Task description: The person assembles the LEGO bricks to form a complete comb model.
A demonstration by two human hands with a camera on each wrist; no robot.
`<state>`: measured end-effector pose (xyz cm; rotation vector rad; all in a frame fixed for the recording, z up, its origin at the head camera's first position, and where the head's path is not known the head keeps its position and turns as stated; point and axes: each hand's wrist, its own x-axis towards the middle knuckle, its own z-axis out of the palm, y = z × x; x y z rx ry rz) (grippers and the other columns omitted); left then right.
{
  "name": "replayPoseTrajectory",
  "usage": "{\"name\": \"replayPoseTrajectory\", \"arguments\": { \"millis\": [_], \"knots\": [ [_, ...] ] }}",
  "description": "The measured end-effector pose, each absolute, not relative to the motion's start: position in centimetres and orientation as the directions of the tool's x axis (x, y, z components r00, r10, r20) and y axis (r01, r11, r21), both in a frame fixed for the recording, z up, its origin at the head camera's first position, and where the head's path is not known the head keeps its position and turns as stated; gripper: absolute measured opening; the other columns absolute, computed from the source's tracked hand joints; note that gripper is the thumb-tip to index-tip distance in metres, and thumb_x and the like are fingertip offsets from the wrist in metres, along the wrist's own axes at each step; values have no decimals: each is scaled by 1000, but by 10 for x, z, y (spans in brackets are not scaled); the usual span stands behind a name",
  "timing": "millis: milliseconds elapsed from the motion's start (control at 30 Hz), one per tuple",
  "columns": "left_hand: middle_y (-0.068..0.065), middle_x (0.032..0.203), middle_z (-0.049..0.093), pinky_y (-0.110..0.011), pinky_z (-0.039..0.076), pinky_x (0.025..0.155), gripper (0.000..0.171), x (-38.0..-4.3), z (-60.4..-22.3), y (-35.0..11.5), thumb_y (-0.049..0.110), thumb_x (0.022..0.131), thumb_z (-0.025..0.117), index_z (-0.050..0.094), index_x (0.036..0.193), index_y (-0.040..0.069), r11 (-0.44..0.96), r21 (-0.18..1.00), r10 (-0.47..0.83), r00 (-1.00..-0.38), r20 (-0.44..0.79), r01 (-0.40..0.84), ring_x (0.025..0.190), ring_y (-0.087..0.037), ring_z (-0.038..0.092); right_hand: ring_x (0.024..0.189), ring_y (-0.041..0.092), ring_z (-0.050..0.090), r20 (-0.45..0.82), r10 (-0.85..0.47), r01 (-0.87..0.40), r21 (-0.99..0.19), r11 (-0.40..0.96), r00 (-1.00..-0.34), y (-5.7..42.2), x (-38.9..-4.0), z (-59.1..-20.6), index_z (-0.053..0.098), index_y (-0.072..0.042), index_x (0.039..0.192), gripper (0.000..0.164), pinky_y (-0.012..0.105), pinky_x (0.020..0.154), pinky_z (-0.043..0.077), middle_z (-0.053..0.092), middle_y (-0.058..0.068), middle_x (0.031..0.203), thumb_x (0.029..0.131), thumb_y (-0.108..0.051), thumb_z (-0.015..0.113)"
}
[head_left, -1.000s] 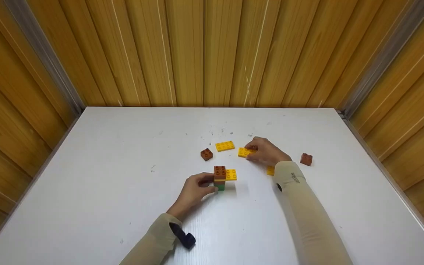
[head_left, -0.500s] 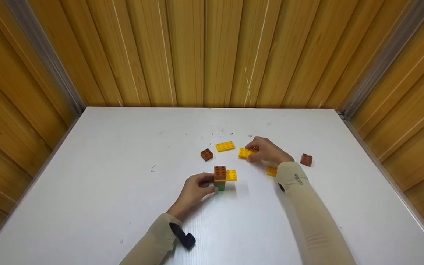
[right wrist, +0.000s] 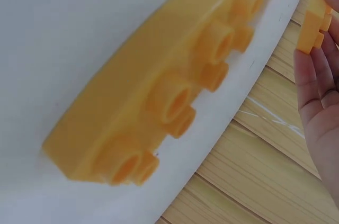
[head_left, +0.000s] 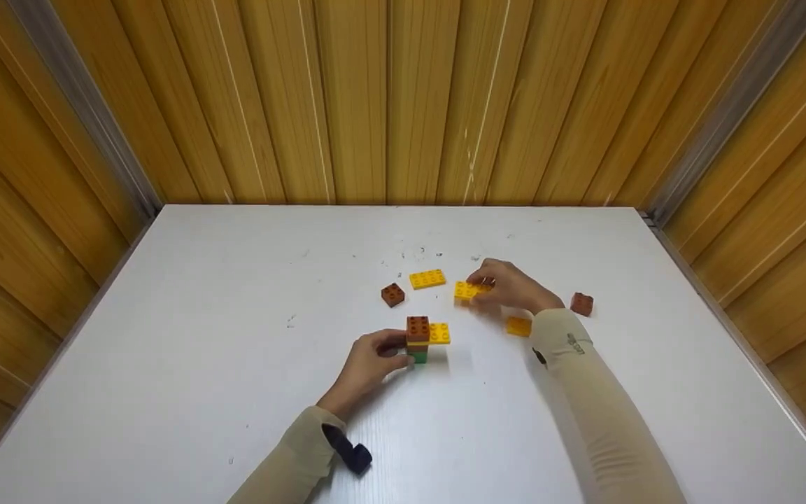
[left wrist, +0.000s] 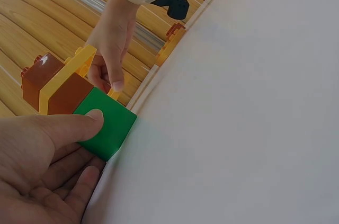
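My left hand (head_left: 371, 360) grips the lower part of a stack of toy building bricks. At its base is a green brick (left wrist: 108, 128), my thumb pressed on its side. Above come a brown brick (left wrist: 69, 94), a yellow plate (head_left: 439, 332) jutting out to the right, and a brown top brick (head_left: 418, 326). Farther back, my right hand (head_left: 511, 287) pinches another yellow plate (head_left: 464, 291) between thumb and fingers. That plate's right end is hidden by the fingers in the head view. In the right wrist view it shows its studs.
Beyond the stack lie a loose yellow plate (head_left: 427, 278) and a small brown brick (head_left: 393, 295). A further yellow plate (head_left: 518, 326) sits beside the right sleeve, with a brown brick (head_left: 582, 304) to its right. All are on the white table (head_left: 235, 294), before a wood-look wall (head_left: 354, 105).
My right hand has shifted slightly right with its yellow plate, which now looks a little raised. More of the plate beside the sleeve shows. My left hand and the stack have stayed put.
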<state>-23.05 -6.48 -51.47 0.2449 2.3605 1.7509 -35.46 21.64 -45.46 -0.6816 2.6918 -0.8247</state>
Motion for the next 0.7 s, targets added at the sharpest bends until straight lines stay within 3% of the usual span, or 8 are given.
{"name": "replayPoseTrajectory", "arguments": {
  "millis": [700],
  "knots": [
    [-6,121,66,-35,50,99,41,-234,-515,-65,9,83,71,63,123,11,303,953,246,-968,-47,31,112,-20,62,97,24,56,24,-597,-510,-549,662,-802,215,-343,-442,68,-2,116,34,42,88,49,60,10,101,84,-12,73]
  ]
}}
